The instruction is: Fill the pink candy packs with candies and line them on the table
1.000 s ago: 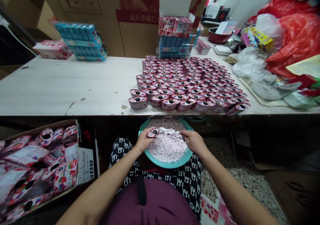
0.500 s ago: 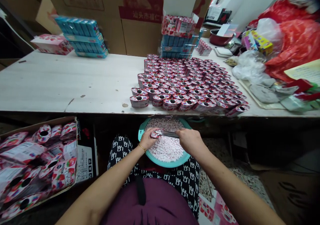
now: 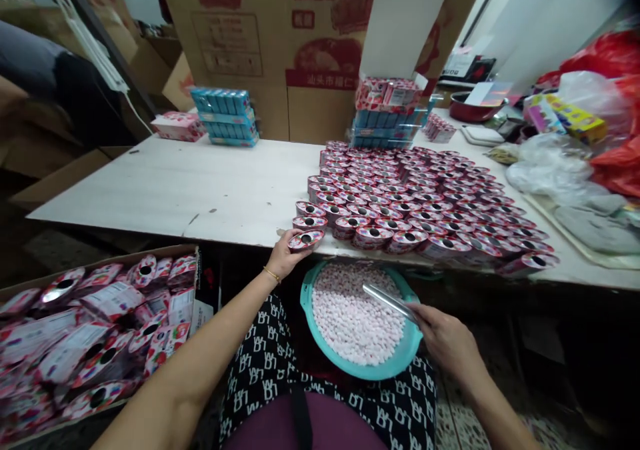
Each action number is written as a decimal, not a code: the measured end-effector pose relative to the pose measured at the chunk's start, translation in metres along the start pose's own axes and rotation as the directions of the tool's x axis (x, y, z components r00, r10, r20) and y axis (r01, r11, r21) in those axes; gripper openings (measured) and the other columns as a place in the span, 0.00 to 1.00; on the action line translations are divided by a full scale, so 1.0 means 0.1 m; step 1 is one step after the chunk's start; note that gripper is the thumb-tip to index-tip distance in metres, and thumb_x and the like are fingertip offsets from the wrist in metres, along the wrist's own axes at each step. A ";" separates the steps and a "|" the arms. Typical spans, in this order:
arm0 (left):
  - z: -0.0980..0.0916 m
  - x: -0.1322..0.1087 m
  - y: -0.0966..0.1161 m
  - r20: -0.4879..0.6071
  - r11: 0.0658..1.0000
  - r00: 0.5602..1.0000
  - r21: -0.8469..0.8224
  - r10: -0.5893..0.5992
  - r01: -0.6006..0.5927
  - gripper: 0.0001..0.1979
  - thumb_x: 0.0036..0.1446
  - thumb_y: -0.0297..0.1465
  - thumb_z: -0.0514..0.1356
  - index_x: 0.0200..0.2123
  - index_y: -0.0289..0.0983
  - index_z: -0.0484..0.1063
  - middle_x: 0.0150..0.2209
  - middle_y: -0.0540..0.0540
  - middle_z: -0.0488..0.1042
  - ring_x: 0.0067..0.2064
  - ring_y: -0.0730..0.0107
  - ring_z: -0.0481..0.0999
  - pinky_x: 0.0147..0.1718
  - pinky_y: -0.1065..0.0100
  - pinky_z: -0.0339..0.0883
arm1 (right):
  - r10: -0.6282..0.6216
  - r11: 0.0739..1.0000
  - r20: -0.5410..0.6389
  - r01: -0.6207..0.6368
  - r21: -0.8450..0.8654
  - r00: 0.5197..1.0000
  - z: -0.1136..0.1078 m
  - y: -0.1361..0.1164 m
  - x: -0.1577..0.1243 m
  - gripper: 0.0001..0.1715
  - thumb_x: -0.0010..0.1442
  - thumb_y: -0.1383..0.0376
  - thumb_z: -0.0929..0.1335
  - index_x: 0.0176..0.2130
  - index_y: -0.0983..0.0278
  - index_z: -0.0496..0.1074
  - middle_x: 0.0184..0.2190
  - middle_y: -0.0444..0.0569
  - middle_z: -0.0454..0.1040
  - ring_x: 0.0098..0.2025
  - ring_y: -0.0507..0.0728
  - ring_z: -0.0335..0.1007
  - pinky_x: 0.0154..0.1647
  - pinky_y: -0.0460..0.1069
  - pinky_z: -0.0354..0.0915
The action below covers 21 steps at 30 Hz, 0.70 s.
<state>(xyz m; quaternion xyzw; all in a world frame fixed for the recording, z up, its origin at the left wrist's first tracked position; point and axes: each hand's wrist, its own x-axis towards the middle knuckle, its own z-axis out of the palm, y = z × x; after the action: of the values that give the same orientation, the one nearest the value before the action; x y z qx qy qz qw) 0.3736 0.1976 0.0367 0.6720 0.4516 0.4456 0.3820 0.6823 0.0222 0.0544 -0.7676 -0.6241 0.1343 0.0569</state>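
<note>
My left hand (image 3: 284, 258) is closed around a small oval printed carton (image 3: 306, 239) with a round hole in its top, held at the table's front edge. Just behind it stand rows of like cartons (image 3: 373, 235). In my right hand (image 3: 443, 333) is a shiny metal scoop (image 3: 390, 301), long and narrow, tilted over a turquoise basin (image 3: 367, 370). Small whitish-pink candies (image 3: 350, 317) fill the basin, which rests on my lap. The scoop's tip hangs over the candies, and I cannot tell whether it touches them.
At the left, a cardboard box (image 3: 196, 283) holds many more printed cartons. Blue packs (image 3: 225, 117) and a pink box (image 3: 179, 125) stand at the back of the white table (image 3: 215, 183). Plastic bags (image 3: 555, 163) and a red bowl (image 3: 475, 108) crowd the right side.
The carton in my left hand has moved from over the basin up to the table edge. My right hand has drawn the scoop away from the carton. The view has shifted.
</note>
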 end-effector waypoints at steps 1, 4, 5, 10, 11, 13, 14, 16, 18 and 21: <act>-0.03 0.08 -0.01 -0.046 0.995 0.999 0.103 0.023 -0.018 0.29 0.38 0.38 0.66 0.44 0.35 0.64 0.44 0.40 0.68 0.47 0.59 0.68 0.48 0.58 0.60 | 0.009 1.000 0.012 -0.009 0.010 1.000 0.04 0.01 -0.01 0.20 0.58 0.58 0.56 0.44 0.52 0.71 0.42 0.42 0.74 0.41 0.57 0.71 0.37 0.48 0.65; -0.10 0.24 0.05 -0.085 0.903 0.984 0.416 0.156 -0.107 0.45 0.25 0.39 0.71 0.50 0.36 0.60 0.54 0.35 0.58 0.57 0.47 0.56 0.54 0.51 0.49 | 0.022 0.999 0.024 -0.023 0.030 0.999 0.10 0.05 -0.03 0.20 0.58 0.57 0.56 0.44 0.52 0.71 0.42 0.42 0.74 0.41 0.57 0.71 0.37 0.48 0.66; -0.12 0.29 0.11 -0.017 0.854 0.979 0.492 0.205 -0.170 0.48 0.22 0.38 0.71 0.52 0.37 0.59 0.57 0.35 0.54 0.59 0.44 0.50 0.56 0.49 0.43 | 0.024 0.999 0.023 -0.024 0.030 0.999 0.12 0.06 -0.04 0.20 0.57 0.57 0.56 0.43 0.51 0.71 0.42 0.42 0.74 0.41 0.58 0.71 0.37 0.48 0.66; -0.10 0.60 0.31 0.435 0.749 0.880 0.515 0.191 -0.417 0.47 0.26 0.36 0.70 0.54 0.41 0.59 0.60 0.38 0.52 0.61 0.41 0.43 0.56 0.43 0.31 | -0.002 0.999 0.039 0.000 0.048 0.999 0.18 0.06 -0.02 0.21 0.57 0.57 0.56 0.43 0.51 0.71 0.41 0.43 0.75 0.40 0.57 0.72 0.37 0.48 0.66; -0.09 0.65 0.30 0.475 0.764 0.862 0.485 0.178 -0.425 0.45 0.28 0.36 0.69 0.54 0.40 0.59 0.59 0.37 0.54 0.61 0.41 0.45 0.56 0.44 0.34 | -0.005 0.999 0.042 0.002 0.054 0.999 0.19 0.05 -0.01 0.20 0.57 0.57 0.56 0.43 0.51 0.71 0.41 0.43 0.75 0.40 0.57 0.72 0.37 0.48 0.66; -0.12 0.73 0.22 0.526 0.782 0.829 0.429 0.191 -0.452 0.42 0.33 0.36 0.67 0.55 0.37 0.59 0.58 0.35 0.55 0.60 0.44 0.49 0.57 0.49 0.40 | -0.010 0.998 0.041 0.007 0.070 0.999 0.20 0.02 0.02 0.20 0.57 0.57 0.56 0.43 0.51 0.71 0.41 0.42 0.75 0.41 0.57 0.72 0.37 0.47 0.66; -0.16 0.75 0.16 0.534 0.778 0.819 0.417 0.208 -0.470 0.42 0.35 0.36 0.66 0.56 0.36 0.58 0.58 0.35 0.55 0.60 0.45 0.50 0.57 0.52 0.42 | -0.014 0.997 0.038 0.011 0.081 0.999 0.21 0.01 0.04 0.20 0.57 0.58 0.56 0.43 0.51 0.71 0.41 0.41 0.75 0.41 0.56 0.72 0.37 0.47 0.66; -0.29 0.82 0.03 0.536 0.752 0.814 0.437 0.223 -0.493 0.42 0.37 0.38 0.65 0.57 0.35 0.56 0.57 0.34 0.56 0.59 0.47 0.51 0.58 0.55 0.43 | -0.016 0.995 0.035 0.013 0.095 0.999 0.21 0.02 0.07 0.20 0.57 0.58 0.56 0.43 0.50 0.71 0.41 0.41 0.75 0.41 0.55 0.72 0.37 0.46 0.66; -0.43 0.94 -0.10 0.525 0.718 0.828 0.497 0.197 -0.487 0.43 0.38 0.40 0.64 0.58 0.34 0.54 0.56 0.34 0.56 0.59 0.46 0.51 0.57 0.54 0.43 | -0.002 0.996 0.043 -0.002 0.088 0.999 0.23 0.05 0.09 0.20 0.57 0.58 0.56 0.43 0.51 0.72 0.41 0.41 0.75 0.41 0.55 0.72 0.36 0.45 0.66; -0.55 1.28 -0.24 0.509 0.671 0.850 0.585 0.135 -0.456 0.46 0.37 0.42 0.64 0.58 0.31 0.53 0.55 0.32 0.56 0.59 0.43 0.50 0.57 0.51 0.43 | 0.025 0.997 0.076 -0.030 0.067 0.997 0.31 0.12 0.09 0.21 0.56 0.59 0.56 0.43 0.52 0.72 0.40 0.41 0.75 0.41 0.55 0.71 0.37 0.45 0.66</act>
<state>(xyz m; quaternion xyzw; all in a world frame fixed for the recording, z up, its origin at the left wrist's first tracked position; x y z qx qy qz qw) 0.3398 0.3324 0.0640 0.9098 0.3712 0.1462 0.1143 0.6866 0.0261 0.0205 -0.7681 -0.6103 0.1849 0.0575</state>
